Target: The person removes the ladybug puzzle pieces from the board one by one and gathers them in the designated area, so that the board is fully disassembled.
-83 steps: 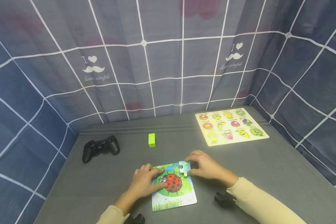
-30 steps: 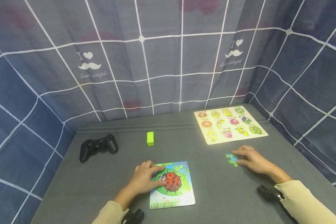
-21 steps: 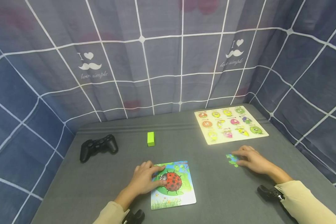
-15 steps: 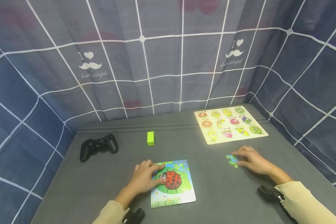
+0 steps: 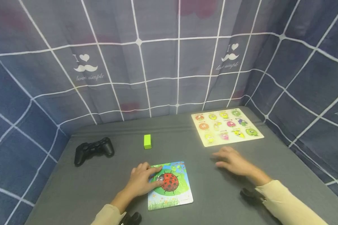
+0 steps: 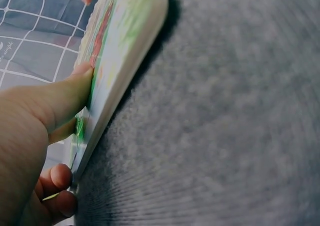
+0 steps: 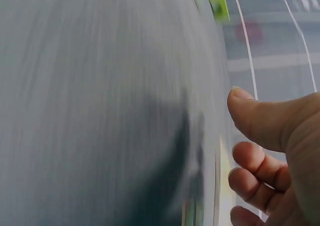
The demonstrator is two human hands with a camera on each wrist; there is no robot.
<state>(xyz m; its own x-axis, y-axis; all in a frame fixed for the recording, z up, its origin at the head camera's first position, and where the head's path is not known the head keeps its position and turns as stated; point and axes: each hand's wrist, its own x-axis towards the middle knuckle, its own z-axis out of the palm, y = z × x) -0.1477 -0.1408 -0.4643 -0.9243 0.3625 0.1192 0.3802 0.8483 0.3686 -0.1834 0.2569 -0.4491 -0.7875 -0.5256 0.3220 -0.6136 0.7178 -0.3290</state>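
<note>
The left hand [image 5: 140, 182] rests; the right hand [image 5: 234, 162] hovers.

- A grey-blue curtain [image 5: 157, 59] filled the upper half of the head view, rippled in loose folds.
- White lines [image 5: 178, 62] crossed it in a grid, with a small diamond [image 5: 139, 42] at some crossings.
- White moustache prints [image 5: 85, 68] reading "love simple" stood at upper left and upper right.
- Faded red patches [image 5: 197, 7] showed at top centre and lower down.
- Bluer side panels closed in at the left edge [image 5: 5, 84] and right edge [image 5: 301, 84].
- A dark grey table [image 5: 211, 193] spread across the bottom.
- Light was soft; a blurred shadow [image 7: 165, 181] lay at lower centre in the right wrist view.
</note>
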